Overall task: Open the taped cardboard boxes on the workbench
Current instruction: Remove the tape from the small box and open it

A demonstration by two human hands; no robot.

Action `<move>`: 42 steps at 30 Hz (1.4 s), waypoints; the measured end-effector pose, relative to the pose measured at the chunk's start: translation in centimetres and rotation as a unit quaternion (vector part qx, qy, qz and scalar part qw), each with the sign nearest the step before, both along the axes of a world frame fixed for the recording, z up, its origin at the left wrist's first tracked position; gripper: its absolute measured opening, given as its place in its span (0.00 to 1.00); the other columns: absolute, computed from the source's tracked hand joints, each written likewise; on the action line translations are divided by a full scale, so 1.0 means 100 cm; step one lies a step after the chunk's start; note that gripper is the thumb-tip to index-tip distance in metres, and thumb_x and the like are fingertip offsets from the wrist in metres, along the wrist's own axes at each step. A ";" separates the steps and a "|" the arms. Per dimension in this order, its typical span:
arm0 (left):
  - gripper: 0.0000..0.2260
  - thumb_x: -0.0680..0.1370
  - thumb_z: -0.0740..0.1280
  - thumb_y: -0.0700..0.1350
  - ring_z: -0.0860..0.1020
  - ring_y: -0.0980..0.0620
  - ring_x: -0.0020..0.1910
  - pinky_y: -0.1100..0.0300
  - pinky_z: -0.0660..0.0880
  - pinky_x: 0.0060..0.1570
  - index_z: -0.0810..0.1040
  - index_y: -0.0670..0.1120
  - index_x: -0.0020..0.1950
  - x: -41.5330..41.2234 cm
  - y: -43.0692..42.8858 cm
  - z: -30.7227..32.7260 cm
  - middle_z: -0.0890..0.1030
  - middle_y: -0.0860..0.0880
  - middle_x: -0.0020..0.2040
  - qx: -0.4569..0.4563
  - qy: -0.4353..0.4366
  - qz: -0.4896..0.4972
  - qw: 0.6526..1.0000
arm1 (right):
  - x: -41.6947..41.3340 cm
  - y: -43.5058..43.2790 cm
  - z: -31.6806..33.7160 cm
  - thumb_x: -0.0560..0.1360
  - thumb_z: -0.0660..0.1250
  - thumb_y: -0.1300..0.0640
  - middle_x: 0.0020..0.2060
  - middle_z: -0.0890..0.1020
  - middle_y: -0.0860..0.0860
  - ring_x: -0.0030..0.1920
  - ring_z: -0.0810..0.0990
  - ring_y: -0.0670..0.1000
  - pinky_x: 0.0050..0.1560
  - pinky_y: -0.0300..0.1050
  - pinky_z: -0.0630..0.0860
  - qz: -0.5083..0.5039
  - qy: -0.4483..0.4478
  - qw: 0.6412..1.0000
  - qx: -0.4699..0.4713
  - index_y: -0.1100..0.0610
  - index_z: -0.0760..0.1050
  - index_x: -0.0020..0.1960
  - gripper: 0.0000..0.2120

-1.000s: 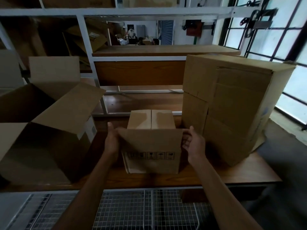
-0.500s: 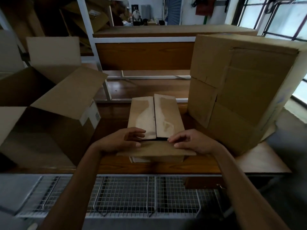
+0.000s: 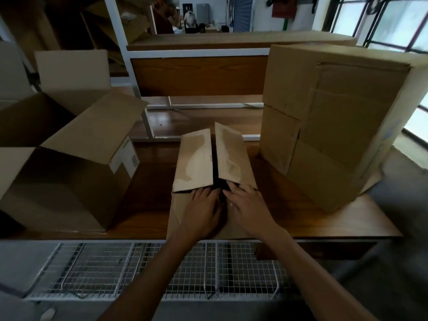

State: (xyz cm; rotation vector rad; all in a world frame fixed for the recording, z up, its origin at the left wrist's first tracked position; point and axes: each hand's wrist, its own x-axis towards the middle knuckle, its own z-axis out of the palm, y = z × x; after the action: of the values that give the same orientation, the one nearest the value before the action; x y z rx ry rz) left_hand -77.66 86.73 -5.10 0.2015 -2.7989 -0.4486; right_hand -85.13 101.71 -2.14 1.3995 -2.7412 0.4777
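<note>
A small cardboard box (image 3: 196, 158) stands in the middle of the wooden workbench (image 3: 324, 221), near its front edge. Its two long top flaps are slightly raised, with a dark gap along the middle seam. The near flap lies folded flat under my hands. My left hand (image 3: 203, 209) rests flat on it, fingertips at the near end of the left top flap. Right beside it is my right hand (image 3: 247, 205), its fingertips tucked at the near end of the right top flap by the gap. Neither hand holds a tool.
A large open box (image 3: 69, 186) with raised flaps stands at the left. A tall closed box (image 3: 335, 126) fills the right side. A wire mesh rack (image 3: 139, 269) runs below the bench's front edge. White shelving (image 3: 196, 52) stands behind, with people (image 3: 190, 18) far off.
My hands folded the near flap down from upright, then slid together to the middle seam. The gap between the two top flaps has widened and they lift a little.
</note>
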 end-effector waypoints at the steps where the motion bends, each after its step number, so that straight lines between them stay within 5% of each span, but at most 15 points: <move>1: 0.24 0.78 0.52 0.57 0.72 0.47 0.64 0.51 0.66 0.66 0.71 0.48 0.70 -0.003 0.002 -0.004 0.76 0.48 0.65 -0.010 0.009 0.012 1.000 | 0.000 0.002 0.001 0.78 0.40 0.47 0.78 0.60 0.48 0.74 0.61 0.53 0.69 0.52 0.64 -0.002 -0.001 1.000 -0.030 0.52 0.65 0.75 0.30; 5: 0.23 0.80 0.53 0.59 0.72 0.49 0.63 0.52 0.65 0.67 0.72 0.49 0.68 -0.008 0.003 -0.020 0.77 0.49 0.64 -0.028 0.047 0.040 0.998 | -0.010 0.005 0.001 0.83 0.53 0.54 0.79 0.51 0.49 0.79 0.47 0.50 0.76 0.50 0.57 -0.084 -0.012 0.993 -0.084 0.53 0.57 0.78 0.24; 9: 0.22 0.80 0.53 0.58 0.74 0.45 0.61 0.49 0.67 0.65 0.74 0.48 0.66 -0.013 0.009 -0.026 0.78 0.47 0.62 -0.044 0.071 0.062 0.995 | -0.022 0.012 -0.007 0.81 0.54 0.46 0.80 0.49 0.52 0.79 0.42 0.52 0.75 0.61 0.51 -0.201 -0.030 0.979 0.007 0.53 0.52 0.79 0.29; 17: 0.19 0.78 0.55 0.57 0.73 0.41 0.55 0.46 0.68 0.59 0.75 0.47 0.60 -0.019 0.025 -0.022 0.77 0.43 0.56 -0.076 0.053 0.113 0.989 | -0.025 0.028 -0.033 0.79 0.51 0.35 0.77 0.61 0.53 0.72 0.65 0.61 0.65 0.65 0.69 -0.209 -0.166 0.962 -0.055 0.37 0.36 0.76 0.33; 21: 0.24 0.80 0.52 0.58 0.70 0.40 0.65 0.45 0.65 0.66 0.70 0.46 0.70 -0.024 0.026 -0.016 0.74 0.42 0.66 -0.035 0.009 0.114 0.993 | -0.031 0.029 -0.023 0.79 0.49 0.35 0.78 0.55 0.55 0.77 0.54 0.61 0.70 0.72 0.55 -0.220 -0.119 0.968 0.030 0.43 0.44 0.79 0.32; 25: 0.25 0.81 0.58 0.53 0.60 0.38 0.75 0.44 0.58 0.72 0.63 0.45 0.76 -0.034 0.025 0.000 0.61 0.39 0.77 0.001 0.046 0.117 0.992 | -0.027 0.021 -0.006 0.82 0.51 0.41 0.79 0.52 0.56 0.79 0.43 0.58 0.73 0.69 0.41 -0.186 0.008 0.978 0.092 0.49 0.63 0.75 0.24; 28: 0.23 0.79 0.62 0.50 0.51 0.37 0.78 0.40 0.55 0.73 0.67 0.46 0.73 -0.034 0.012 0.024 0.57 0.39 0.78 -0.017 0.122 0.172 0.977 | -0.027 0.016 -0.005 0.82 0.52 0.44 0.74 0.66 0.55 0.73 0.65 0.57 0.73 0.67 0.43 -0.182 0.002 0.979 0.097 0.50 0.71 0.67 0.20; 31: 0.22 0.78 0.64 0.51 0.43 0.36 0.78 0.35 0.46 0.72 0.68 0.48 0.71 -0.031 -0.019 0.038 0.54 0.40 0.79 -0.017 0.071 0.257 0.964 | -0.030 0.015 0.000 0.80 0.52 0.44 0.57 0.78 0.55 0.54 0.79 0.55 0.69 0.60 0.62 -0.196 -0.025 0.977 0.085 0.52 0.75 0.56 0.17; 33: 0.23 0.78 0.65 0.50 0.46 0.33 0.77 0.33 0.44 0.71 0.66 0.47 0.71 -0.027 -0.044 0.039 0.54 0.39 0.79 0.036 -0.003 0.298 0.954 | -0.034 0.013 0.004 0.80 0.52 0.44 0.51 0.80 0.54 0.51 0.80 0.55 0.61 0.55 0.70 -0.198 -0.030 0.977 0.072 0.53 0.76 0.51 0.18; 35: 0.24 0.78 0.64 0.46 0.59 0.33 0.73 0.37 0.58 0.70 0.63 0.44 0.72 -0.022 -0.065 0.035 0.60 0.36 0.76 0.157 -0.071 0.306 0.936 | -0.037 0.009 0.005 0.81 0.51 0.41 0.50 0.80 0.53 0.51 0.80 0.55 0.59 0.54 0.71 -0.198 -0.035 0.977 0.070 0.53 0.76 0.52 0.20; 38: 0.19 0.78 0.61 0.38 0.74 0.40 0.59 0.51 0.71 0.52 0.67 0.39 0.69 -0.020 -0.084 0.025 0.73 0.37 0.65 0.354 -0.095 0.288 0.884 | -0.044 0.000 0.001 0.81 0.49 0.37 0.62 0.76 0.58 0.63 0.74 0.58 0.64 0.57 0.68 -0.203 -0.059 0.973 0.093 0.55 0.74 0.63 0.27; 42: 0.24 0.74 0.65 0.41 0.75 0.41 0.60 0.50 0.74 0.57 0.67 0.42 0.71 -0.028 -0.105 0.019 0.75 0.40 0.65 0.341 -0.151 0.255 0.892 | -0.062 -0.017 -0.001 0.81 0.53 0.39 0.76 0.61 0.62 0.76 0.58 0.63 0.73 0.61 0.59 -0.203 -0.084 0.971 0.098 0.54 0.67 0.71 0.26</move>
State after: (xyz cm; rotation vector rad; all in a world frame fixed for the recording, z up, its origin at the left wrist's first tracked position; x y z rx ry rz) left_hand -80.50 76.22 -3.17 1.2098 -2.5724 -1.3266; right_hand -91.33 99.99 -2.21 0.8100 -3.1703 0.3228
